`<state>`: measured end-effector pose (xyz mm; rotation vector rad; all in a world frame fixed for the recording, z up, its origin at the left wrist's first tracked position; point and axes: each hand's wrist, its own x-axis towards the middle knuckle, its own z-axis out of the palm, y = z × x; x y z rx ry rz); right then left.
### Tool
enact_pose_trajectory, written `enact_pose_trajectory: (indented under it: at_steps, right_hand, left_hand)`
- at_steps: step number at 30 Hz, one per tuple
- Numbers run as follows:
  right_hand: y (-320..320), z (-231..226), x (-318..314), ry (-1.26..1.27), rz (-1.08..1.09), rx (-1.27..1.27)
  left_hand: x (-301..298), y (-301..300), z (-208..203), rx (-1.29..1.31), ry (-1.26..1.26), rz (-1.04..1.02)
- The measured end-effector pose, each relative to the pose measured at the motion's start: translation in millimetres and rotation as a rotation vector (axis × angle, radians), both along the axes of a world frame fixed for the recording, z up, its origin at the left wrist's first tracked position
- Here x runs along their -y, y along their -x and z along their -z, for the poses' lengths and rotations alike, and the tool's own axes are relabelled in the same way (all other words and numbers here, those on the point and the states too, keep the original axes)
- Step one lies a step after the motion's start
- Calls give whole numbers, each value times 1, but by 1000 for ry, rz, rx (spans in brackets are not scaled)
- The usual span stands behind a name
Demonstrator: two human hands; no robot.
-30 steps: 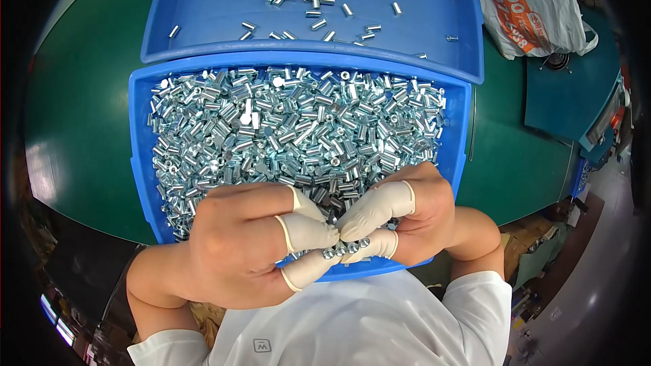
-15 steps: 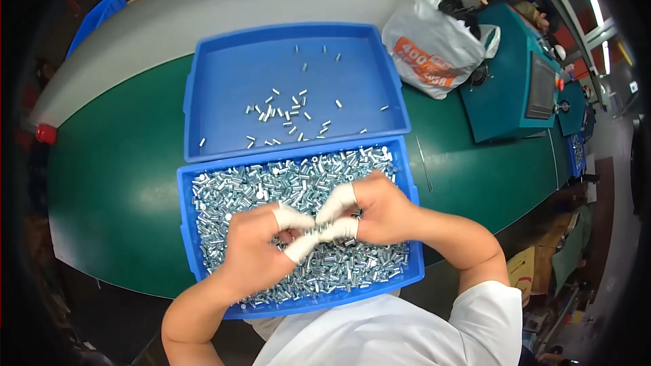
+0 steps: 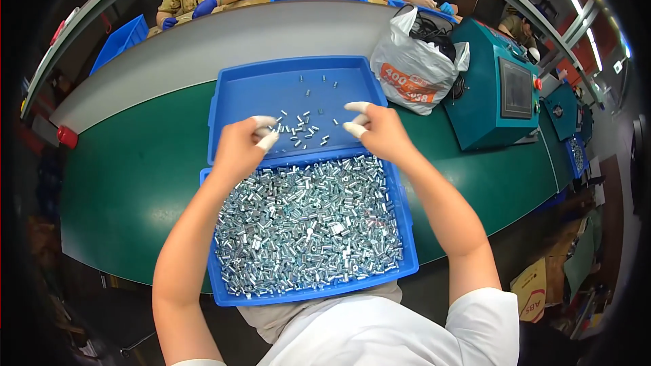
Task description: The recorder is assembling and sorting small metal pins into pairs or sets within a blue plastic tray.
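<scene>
Both hands reach over the far blue tray (image 3: pixel 298 66), where scattered small silver metal sleeves (image 3: pixel 298 125) lie on its floor. White finger covers sit on the thumbs and some fingers. My left hand (image 3: pixel 243 144) hovers at the tray's left side, thumb and forefinger apart, close to several sleeves; nothing shows held. At the right side, my right hand (image 3: pixel 381 132) has its thumb and forefinger spread with nothing between them, near a lone sleeve (image 3: pixel 336 122). Closer to me, a second blue tray (image 3: pixel 409 251) holds a thick layer of the same silver sleeves (image 3: pixel 308 230).
A white plastic bag (image 3: pixel 410 71) with black cables stands right of the far tray, beside a teal machine (image 3: pixel 485 95) with a screen. A red knob (image 3: pixel 67 137) sits at the green table's (image 3: pixel 135 183) left edge. Across a grey divider (image 3: pixel 271 34), gloved people work.
My hands were together over the near tray, fingers on a few sleeves; now they are apart over the far tray. The view has tilted up, showing more of the people opposite.
</scene>
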<state>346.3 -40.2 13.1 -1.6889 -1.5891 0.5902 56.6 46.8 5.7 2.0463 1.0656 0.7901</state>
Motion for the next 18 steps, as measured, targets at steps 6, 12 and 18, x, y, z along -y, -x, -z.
enact_pose_trajectory:
  at_steps: [6,12,18]
  right_hand:
    - [-12,-9,95,25,-238,51]
    - [48,-30,142,119,-559,277]
    - [73,-7,139,167,-578,457]
  left_hand:
    - [82,50,-16,-82,-57,83]
    - [155,51,-47,-506,-230,308]
    - [156,41,-31,-537,-198,356]
